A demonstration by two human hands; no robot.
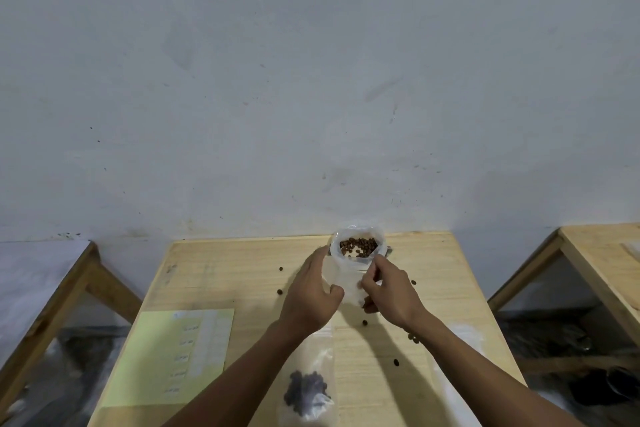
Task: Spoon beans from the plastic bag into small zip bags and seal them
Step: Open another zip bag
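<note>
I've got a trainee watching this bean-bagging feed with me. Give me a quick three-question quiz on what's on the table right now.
1. True or false: the plastic bag of beans stands open at the table's far edge.
2. What lies nearest the camera, between the forearms?
A. a spoon
B. a small zip bag with dark beans
C. a bowl
3. What is scattered loose on the table?

Key:
1. True; both hands, left and right, hold it.
2. B
3. Single loose beans.
</note>
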